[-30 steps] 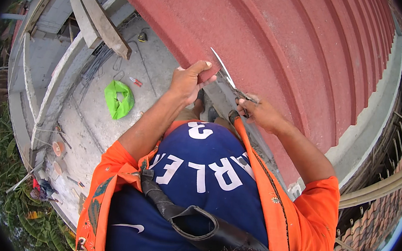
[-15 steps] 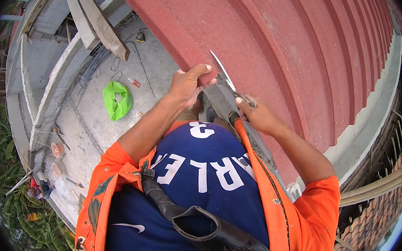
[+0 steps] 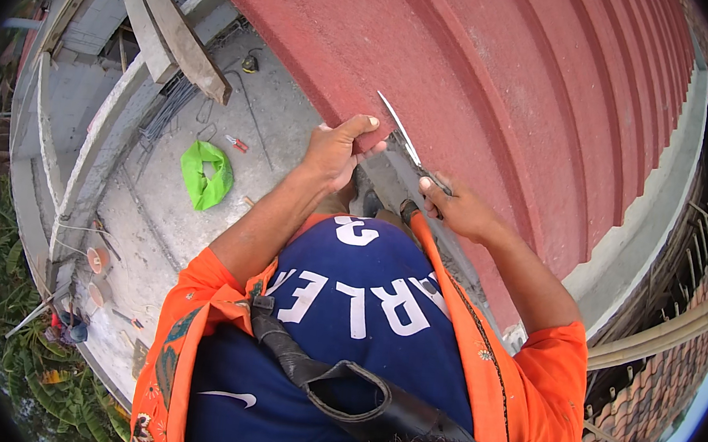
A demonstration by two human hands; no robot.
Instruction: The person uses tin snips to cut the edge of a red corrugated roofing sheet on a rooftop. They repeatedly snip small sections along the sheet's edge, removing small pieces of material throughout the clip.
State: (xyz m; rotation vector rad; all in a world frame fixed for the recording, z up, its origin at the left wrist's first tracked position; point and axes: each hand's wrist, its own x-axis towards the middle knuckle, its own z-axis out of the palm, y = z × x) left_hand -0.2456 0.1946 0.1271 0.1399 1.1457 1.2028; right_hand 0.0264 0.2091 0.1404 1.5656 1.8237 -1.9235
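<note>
At the lower edge of the red roof sheet (image 3: pixel 504 74), the left hand (image 3: pixel 335 147) is clenched over the sheet's lip, thumb on top and fingers (image 3: pixel 362 124) curled over the rim, pinning it steady. Just beside it, the right hand (image 3: pixel 457 210) is wrapped tight around the dark handles of a pair of snips (image 3: pixel 408 148), whose thin, bright blades angle up and lie against the same edge, close to the left thumb.

As a judgement, the cut is at an early stage: the blades sit right at the rim, no loose strip or offcut shows, and nearly all of the sheet lies whole above them. Whether the blades have bitten in yet is too small to tell.

That sheet is stiff, with a gritty matt finish, pressed into broad rounded ribs that run away from the hands. Below, well apart from them, a rough grey concrete slab (image 3: pixel 157 228) carries a crumpled bright green cloth (image 3: pixel 207 174), a small red-handled tool (image 3: pixel 236 143), bent steel rods and a weathered plank (image 3: pixel 168 24).
</note>
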